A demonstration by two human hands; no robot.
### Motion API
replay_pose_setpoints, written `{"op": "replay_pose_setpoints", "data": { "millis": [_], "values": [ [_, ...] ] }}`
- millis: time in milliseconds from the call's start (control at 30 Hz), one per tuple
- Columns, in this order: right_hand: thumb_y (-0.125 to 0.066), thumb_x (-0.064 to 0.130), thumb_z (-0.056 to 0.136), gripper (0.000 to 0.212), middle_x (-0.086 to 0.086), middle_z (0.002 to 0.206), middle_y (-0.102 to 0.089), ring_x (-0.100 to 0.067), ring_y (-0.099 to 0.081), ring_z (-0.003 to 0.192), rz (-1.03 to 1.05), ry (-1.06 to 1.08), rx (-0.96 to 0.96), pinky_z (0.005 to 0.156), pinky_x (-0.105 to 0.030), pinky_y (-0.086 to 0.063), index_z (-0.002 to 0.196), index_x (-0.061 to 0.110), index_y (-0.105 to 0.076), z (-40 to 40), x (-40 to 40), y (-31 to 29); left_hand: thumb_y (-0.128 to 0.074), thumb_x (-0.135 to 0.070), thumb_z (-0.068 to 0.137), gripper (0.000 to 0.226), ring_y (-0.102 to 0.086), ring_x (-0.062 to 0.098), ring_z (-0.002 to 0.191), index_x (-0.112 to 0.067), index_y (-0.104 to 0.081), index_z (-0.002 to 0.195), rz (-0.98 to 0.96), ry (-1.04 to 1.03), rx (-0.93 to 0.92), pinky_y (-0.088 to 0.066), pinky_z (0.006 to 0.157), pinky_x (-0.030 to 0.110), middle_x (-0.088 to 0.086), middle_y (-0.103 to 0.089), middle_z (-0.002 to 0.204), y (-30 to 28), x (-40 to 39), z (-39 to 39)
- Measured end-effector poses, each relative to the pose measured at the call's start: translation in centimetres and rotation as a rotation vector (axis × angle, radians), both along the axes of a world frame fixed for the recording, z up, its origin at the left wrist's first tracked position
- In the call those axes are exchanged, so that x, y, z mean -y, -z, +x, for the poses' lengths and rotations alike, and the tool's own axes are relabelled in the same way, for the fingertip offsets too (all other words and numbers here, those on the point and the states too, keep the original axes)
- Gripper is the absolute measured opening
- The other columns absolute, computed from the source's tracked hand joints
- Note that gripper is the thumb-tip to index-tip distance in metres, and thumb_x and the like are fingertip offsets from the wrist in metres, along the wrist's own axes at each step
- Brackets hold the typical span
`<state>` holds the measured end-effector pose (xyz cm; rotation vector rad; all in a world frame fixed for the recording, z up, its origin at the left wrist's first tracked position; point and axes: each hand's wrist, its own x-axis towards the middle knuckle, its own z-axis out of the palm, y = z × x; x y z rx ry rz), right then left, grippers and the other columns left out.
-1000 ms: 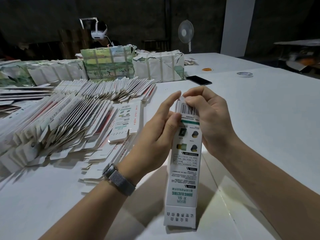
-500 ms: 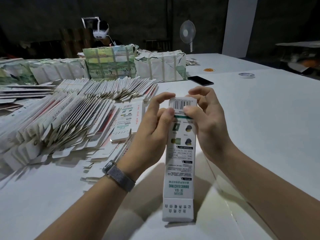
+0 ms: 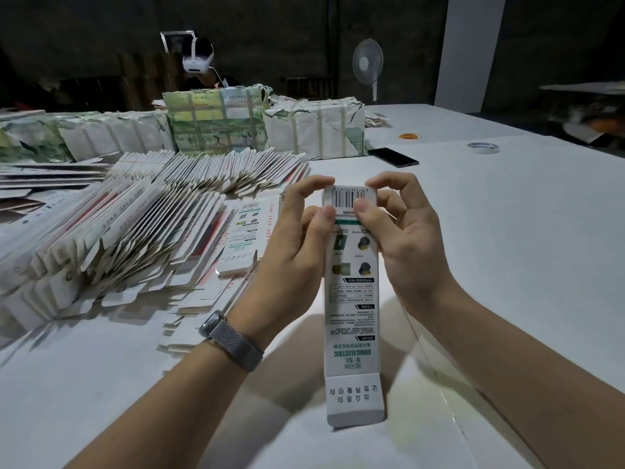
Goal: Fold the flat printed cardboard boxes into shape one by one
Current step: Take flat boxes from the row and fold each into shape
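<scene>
Printed box (image 3: 351,299) held upright above the tabletop (image 3: 507,231), right of the fanned flat stack (image 3: 128,238). Left hand (image 3: 297,252) and right hand (image 3: 406,238) pinch its barcode end, fingers curled. End flap apparently closing; press evenly, keeping walls square.

A black phone (image 3: 393,157), a tape roll (image 3: 483,147) and an orange rubber-band heap (image 3: 409,136) lay well apart on the white table (image 3: 507,238), a standing fan (image 3: 368,64) behind its far edge.
</scene>
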<state>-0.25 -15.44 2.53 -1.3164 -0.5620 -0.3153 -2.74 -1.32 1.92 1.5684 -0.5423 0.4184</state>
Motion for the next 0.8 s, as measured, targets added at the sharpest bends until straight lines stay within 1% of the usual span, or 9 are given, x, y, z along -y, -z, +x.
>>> {"op": "replay_pose_setpoints", "data": {
  "millis": [100, 167, 233, 300, 400, 500, 600, 700, 800],
  "values": [
    [-0.062, 0.024, 0.089, 0.014, 0.009, 0.082, -0.067, -0.025, -0.066, 0.077, -0.002, 0.006, -0.008, 0.07, -0.042, -0.059, 0.101, 0.026, -0.055, 0.0, -0.1, 0.1, -0.044, -0.031, 0.1, 0.027, -0.069, 0.019, 0.076, -0.033, -0.046, 0.127, -0.008, -0.009, -0.013, -0.056, 0.061, 0.029, 0.023, -0.065, 0.094, 0.0, 0.0, 0.0],
    [-0.061, 0.022, 0.092, 0.012, 0.007, 0.084, -0.068, -0.025, -0.067, 0.079, 0.003, 0.011, -0.014, 0.069, -0.039, -0.06, 0.101, 0.025, -0.055, 0.1, 0.0, 0.1, -0.044, -0.034, 0.1, 0.035, -0.071, 0.014, 0.078, -0.033, -0.043, 0.135, -0.015, 0.007, -0.066, -0.055, 0.059, 0.023, 0.014, -0.067, 0.094, 0.1, -0.1, -0.1],
    [-0.06, 0.019, 0.096, 0.009, 0.002, 0.087, -0.068, -0.024, -0.069, 0.08, 0.027, 0.028, -0.03, 0.068, -0.036, -0.06, 0.102, 0.023, -0.055, 0.3, 0.3, 0.0, -0.045, -0.04, 0.098, 0.045, -0.073, 0.013, 0.087, -0.037, -0.036, 0.142, 0.009, 0.042, -0.147, -0.056, 0.061, 0.023, 0.007, -0.071, 0.1, 0.3, -0.3, -0.1],
    [-0.06, 0.017, 0.099, 0.009, -0.002, 0.09, -0.069, -0.024, -0.07, 0.08, 0.04, 0.071, -0.055, 0.067, -0.036, -0.06, 0.102, 0.024, -0.054, 0.7, 0.6, 0.0, -0.049, -0.045, 0.1, 0.052, -0.074, 0.014, 0.091, -0.034, -0.032, 0.147, 0.042, 0.068, -0.194, -0.057, 0.065, 0.025, 0.008, -0.072, 0.105, 0.6, -0.4, -0.1],
    [-0.061, 0.018, 0.098, 0.015, -0.001, 0.097, -0.069, -0.019, -0.071, 0.079, 0.014, 0.107, -0.086, 0.067, -0.031, -0.058, 0.109, 0.026, -0.056, 1.1, 0.7, 0.2, -0.052, -0.041, 0.091, 0.062, -0.072, 0.01, 0.075, -0.022, -0.037, 0.148, 0.021, 0.046, -0.18, -0.052, 0.053, 0.019, 0.013, -0.072, 0.094, 0.8, -0.1, 0.1],
    [-0.065, 0.027, 0.096, 0.039, 0.003, 0.117, -0.062, -0.016, -0.068, 0.092, -0.181, 0.199, -0.063, 0.073, -0.032, -0.06, 0.13, 0.039, -0.052, 1.1, 0.5, 0.7, -0.055, -0.038, 0.089, 0.057, -0.066, 0.003, 0.062, -0.017, -0.041, 0.141, -0.042, -0.014, -0.143, -0.046, 0.047, 0.013, -0.002, -0.072, 0.08, 0.9, -0.1, 0.5],
    [-0.067, 0.035, 0.094, 0.061, 0.008, 0.12, -0.057, -0.011, -0.064, 0.097, -0.337, 0.227, -0.028, 0.076, -0.031, -0.061, 0.148, 0.04, -0.039, 0.9, 0.5, 1.2, -0.058, -0.039, 0.09, 0.029, -0.065, 0.003, 0.058, -0.026, -0.047, 0.114, -0.072, -0.062, -0.107, -0.046, 0.045, 0.013, -0.007, -0.074, 0.078, 1.1, -0.3, 0.8],
    [-0.068, 0.037, 0.092, 0.072, 0.009, 0.12, -0.058, -0.009, -0.065, 0.096, -0.403, 0.204, -0.064, 0.076, -0.033, -0.062, 0.155, 0.035, -0.031, 0.9, 0.6, 1.3, -0.058, -0.045, 0.089, 0.019, -0.067, 0.009, 0.057, -0.029, -0.048, 0.094, -0.085, -0.084, -0.159, -0.046, 0.041, 0.018, -0.004, -0.073, 0.077, 1.3, -0.3, 0.8],
    [-0.068, 0.05, 0.083, 0.082, 0.01, 0.119, -0.059, -0.008, -0.065, 0.096, -0.447, 0.175, -0.125, 0.068, -0.026, -0.061, 0.155, 0.036, -0.031, 0.9, 0.6, 1.2, -0.054, -0.041, 0.096, 0.018, -0.07, 0.015, 0.061, -0.023, -0.05, 0.096, -0.067, -0.115, -0.163, -0.05, 0.043, 0.024, 0.003, -0.074, 0.082, 1.6, -0.3, 0.9]
  ]
}}
